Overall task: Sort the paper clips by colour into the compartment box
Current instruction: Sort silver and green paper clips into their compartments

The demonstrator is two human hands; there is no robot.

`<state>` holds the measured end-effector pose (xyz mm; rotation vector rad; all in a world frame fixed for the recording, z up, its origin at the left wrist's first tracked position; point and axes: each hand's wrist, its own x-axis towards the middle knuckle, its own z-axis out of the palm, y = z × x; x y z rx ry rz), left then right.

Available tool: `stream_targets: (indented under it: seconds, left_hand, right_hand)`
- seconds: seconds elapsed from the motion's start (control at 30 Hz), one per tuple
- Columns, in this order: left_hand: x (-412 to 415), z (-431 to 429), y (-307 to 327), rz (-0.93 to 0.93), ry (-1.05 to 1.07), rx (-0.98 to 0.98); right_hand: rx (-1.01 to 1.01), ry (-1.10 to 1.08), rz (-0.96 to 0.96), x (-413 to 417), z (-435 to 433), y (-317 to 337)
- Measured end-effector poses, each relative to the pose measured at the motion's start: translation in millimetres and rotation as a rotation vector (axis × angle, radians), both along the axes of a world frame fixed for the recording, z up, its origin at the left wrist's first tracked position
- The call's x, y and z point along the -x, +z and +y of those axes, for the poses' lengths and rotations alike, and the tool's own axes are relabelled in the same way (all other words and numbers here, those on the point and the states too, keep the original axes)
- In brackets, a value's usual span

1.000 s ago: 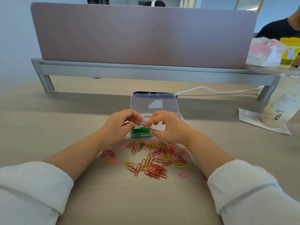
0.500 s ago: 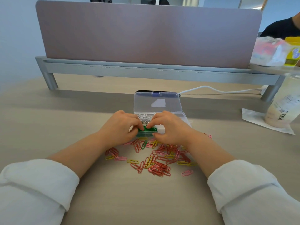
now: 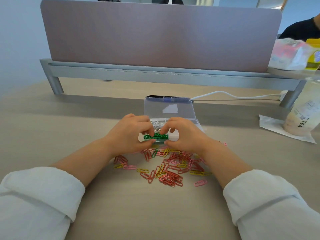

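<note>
A clear compartment box stands open on the desk, its lid tipped back. The near compartment holds green paper clips; the one behind holds white clips. My left hand and my right hand meet over the green compartment. Their fingers are curled, fingertips down among the green clips, thumbs at the box's front wall. Whether either pinches a clip is hidden. A loose pile of red, pink and yellow clips, with a green one, lies just in front of the box.
A drink cup on a white napkin stands at the right. A white cable runs behind the box. A divider panel on a grey rail closes the back. Snack bags and another person are at far right.
Both hands have dropped from just above the box down into the green compartment. The view has shifted slightly; the loose pile has not moved.
</note>
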<state>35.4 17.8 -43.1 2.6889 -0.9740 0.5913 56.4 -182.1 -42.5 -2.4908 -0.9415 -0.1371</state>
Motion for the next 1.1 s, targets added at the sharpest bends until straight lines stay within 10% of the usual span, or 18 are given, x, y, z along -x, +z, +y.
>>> stream_targets:
  seconds: [0.73, 1.1]
  left_hand:
    - [2, -10, 12, 0.443, 0.083, -0.130]
    - [-6, -4, -2, 0.029, 0.160, 0.050]
  right_hand:
    - [0.010, 0.002, 0.027, -1, -2, -2]
    - [-0.037, -0.024, 0.030, 0, -3, -2]
